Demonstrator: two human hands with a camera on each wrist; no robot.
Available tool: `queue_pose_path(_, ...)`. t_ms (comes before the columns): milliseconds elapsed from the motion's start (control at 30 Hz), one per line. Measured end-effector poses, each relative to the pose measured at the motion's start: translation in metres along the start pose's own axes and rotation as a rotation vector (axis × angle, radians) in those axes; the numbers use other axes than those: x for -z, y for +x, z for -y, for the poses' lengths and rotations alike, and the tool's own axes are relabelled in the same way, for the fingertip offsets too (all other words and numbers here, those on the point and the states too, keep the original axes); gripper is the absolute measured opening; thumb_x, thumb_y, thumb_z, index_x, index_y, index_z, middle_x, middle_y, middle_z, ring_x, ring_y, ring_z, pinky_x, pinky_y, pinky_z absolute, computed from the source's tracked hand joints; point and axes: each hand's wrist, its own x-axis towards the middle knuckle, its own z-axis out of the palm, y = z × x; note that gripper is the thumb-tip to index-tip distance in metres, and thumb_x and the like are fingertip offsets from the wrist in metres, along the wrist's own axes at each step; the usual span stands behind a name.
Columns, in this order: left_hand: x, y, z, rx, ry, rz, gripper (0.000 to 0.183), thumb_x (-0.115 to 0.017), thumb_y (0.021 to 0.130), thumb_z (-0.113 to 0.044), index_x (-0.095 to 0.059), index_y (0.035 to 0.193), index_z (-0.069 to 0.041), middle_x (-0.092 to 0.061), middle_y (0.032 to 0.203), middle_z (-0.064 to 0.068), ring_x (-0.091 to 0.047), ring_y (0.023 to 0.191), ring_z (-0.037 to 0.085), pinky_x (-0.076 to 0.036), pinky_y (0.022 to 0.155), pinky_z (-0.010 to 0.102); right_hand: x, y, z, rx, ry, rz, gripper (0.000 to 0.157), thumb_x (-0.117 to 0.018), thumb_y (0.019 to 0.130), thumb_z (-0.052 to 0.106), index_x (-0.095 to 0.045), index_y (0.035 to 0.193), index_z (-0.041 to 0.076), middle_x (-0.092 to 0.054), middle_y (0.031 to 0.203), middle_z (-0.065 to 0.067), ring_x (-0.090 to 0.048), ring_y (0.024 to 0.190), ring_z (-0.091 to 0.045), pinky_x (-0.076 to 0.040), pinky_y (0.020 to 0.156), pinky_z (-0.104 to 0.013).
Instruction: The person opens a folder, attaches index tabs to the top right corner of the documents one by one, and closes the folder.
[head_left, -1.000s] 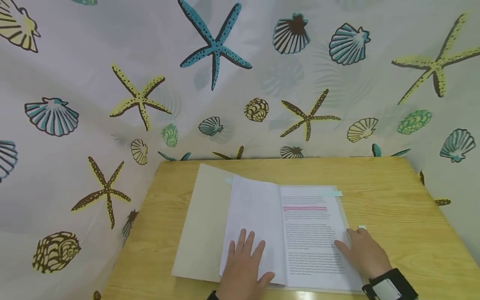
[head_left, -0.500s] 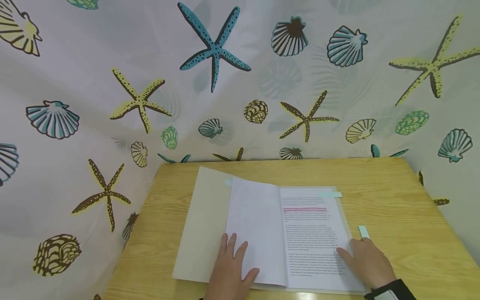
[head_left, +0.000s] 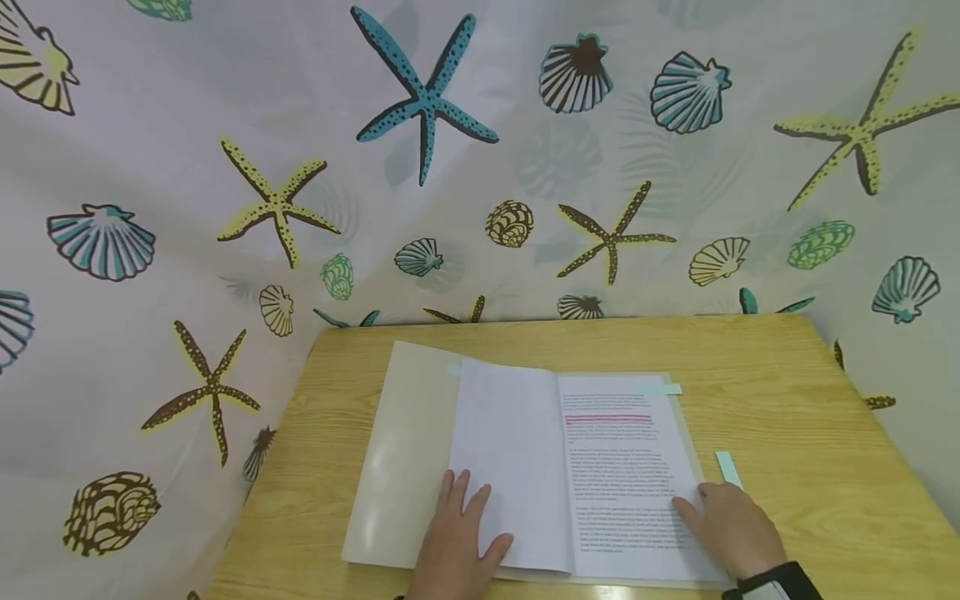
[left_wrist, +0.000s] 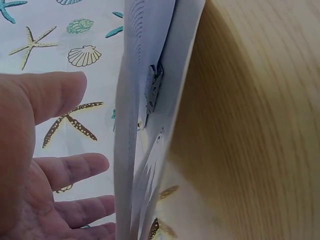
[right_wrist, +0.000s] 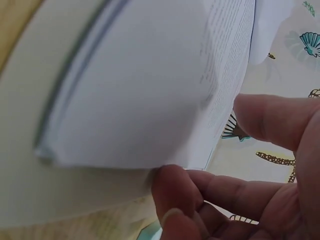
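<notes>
A cream folder (head_left: 412,417) lies spread on the wooden table, its papers turned to a blank left page (head_left: 510,450) and a printed right page (head_left: 615,500) with pink highlighted lines. My left hand (head_left: 453,542) rests near the bottom of the blank page, fingers extended and slightly spread. At the lower right edge of the printed page sits my right hand (head_left: 738,529), thumb over the page and the other fingers loosely bent at the folder's side. In the right wrist view, those fingertips (right_wrist: 172,182) are right at the paper's edge, with a gap to the thumb.
Pale blue sticky tabs stick out beside the papers: an upper tab (head_left: 663,389) and a lower tab (head_left: 727,469) near my right hand. Around the wooden table (head_left: 810,400) hangs a white curtain (head_left: 480,108) printed with starfish and shells.
My left hand has slid left and slightly down on the blank page. My right hand has shifted down a little, and more of the lower blue tab shows.
</notes>
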Motion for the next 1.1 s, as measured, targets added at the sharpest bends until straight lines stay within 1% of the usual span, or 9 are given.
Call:
queue_pose_path(133,-0.004,-0.001,0.003,0.0,-0.002,-0.001,0.06,-0.07,0.084,-0.044,-0.058,0.128,-0.005,-0.044,0.141,0.023,-0.03,0.136,0.043,-0.038,0.102,0.051,0.0,0.001,-0.002,0.0,0.02,-0.005,0.065,-0.064,0.089,0.044,-0.06,0.111,-0.017,-0.059,0.105,-0.037,-0.06,0.094,-0.049,-0.049,0.071,-0.054)
queue_pose_path(267,-0.005,-0.001,0.002,0.008,-0.012,0.006,0.059,-0.07,0.084,-0.043,-0.058,0.128,-0.005,-0.044,0.141,0.023,-0.031,0.136,0.044,-0.038,0.101,0.052,-0.001,0.003,-0.004,-0.01,0.041,0.0,0.066,-0.067,0.087,0.045,-0.059,0.112,-0.015,-0.061,0.101,-0.033,-0.063,0.082,-0.036,-0.05,0.064,-0.048)
queue_pose_path(367,-0.003,-0.001,0.0,0.007,-0.016,0.006,0.059,-0.071,0.084,-0.041,-0.058,0.127,-0.004,-0.045,0.14,0.024,-0.032,0.135,0.044,-0.039,0.101,0.052,-0.002,0.004,-0.006,-0.011,0.059,-0.008,0.065,-0.068,0.086,0.044,-0.057,0.112,-0.015,-0.063,0.097,-0.03,-0.061,0.072,-0.026,-0.049,0.057,-0.042)
queue_pose_path(433,-0.002,0.0,-0.001,0.007,-0.016,0.008,0.058,-0.071,0.084,-0.041,-0.059,0.127,-0.004,-0.045,0.14,0.024,-0.032,0.135,0.044,-0.038,0.101,0.052,-0.001,0.003,-0.007,-0.006,0.073,-0.013,0.063,-0.068,0.087,0.042,-0.056,0.114,-0.014,-0.064,0.093,-0.026,-0.059,0.069,-0.023,-0.047,0.054,-0.039)
queue_pose_path(500,-0.001,0.0,-0.001,0.008,-0.016,0.01,0.058,-0.071,0.084,-0.041,-0.059,0.126,-0.004,-0.045,0.14,0.024,-0.032,0.135,0.044,-0.038,0.102,0.052,0.0,0.002,-0.006,0.002,0.092,-0.02,0.059,-0.068,0.087,0.036,-0.055,0.117,-0.013,-0.065,0.088,-0.021,-0.056,0.065,-0.021,-0.045,0.051,-0.035)
queue_pose_path(633,0.0,0.001,-0.003,0.014,-0.013,0.022,0.058,-0.071,0.084,-0.041,-0.059,0.127,-0.005,-0.044,0.141,0.023,-0.031,0.136,0.043,-0.038,0.103,0.051,0.002,0.001,-0.004,-0.01,0.119,-0.015,0.054,-0.066,0.09,0.024,-0.048,0.126,-0.012,-0.061,0.077,-0.01,-0.053,0.059,-0.019,-0.04,0.049,-0.032)
queue_pose_path(700,0.0,0.001,-0.003,0.016,-0.012,0.025,0.057,-0.071,0.084,-0.041,-0.059,0.127,-0.005,-0.044,0.141,0.022,-0.031,0.136,0.042,-0.038,0.103,0.051,0.002,0.001,-0.003,-0.019,0.119,-0.022,0.052,-0.065,0.091,0.018,-0.046,0.128,-0.011,-0.059,0.073,-0.008,-0.051,0.056,-0.018,-0.039,0.049,-0.032)
queue_pose_path(833,0.001,0.001,-0.005,0.011,-0.009,0.016,0.057,-0.071,0.084,-0.042,-0.059,0.127,-0.006,-0.044,0.141,0.021,-0.031,0.137,0.042,-0.039,0.101,0.051,0.002,0.0,-0.002,-0.019,0.115,-0.06,0.049,-0.065,0.09,0.013,-0.045,0.129,-0.01,-0.058,0.07,-0.007,-0.049,0.054,-0.018,-0.037,0.049,-0.032)
queue_pose_path(1100,0.004,0.001,-0.009,-0.004,-0.014,-0.001,0.056,-0.071,0.084,-0.041,-0.059,0.127,-0.006,-0.044,0.142,0.021,-0.031,0.137,0.041,-0.038,0.102,0.051,0.003,-0.002,0.0,0.005,0.129,-0.111,0.046,-0.067,0.088,0.01,-0.048,0.126,-0.008,-0.059,0.071,-0.007,-0.049,0.053,-0.018,-0.037,0.048,-0.032)
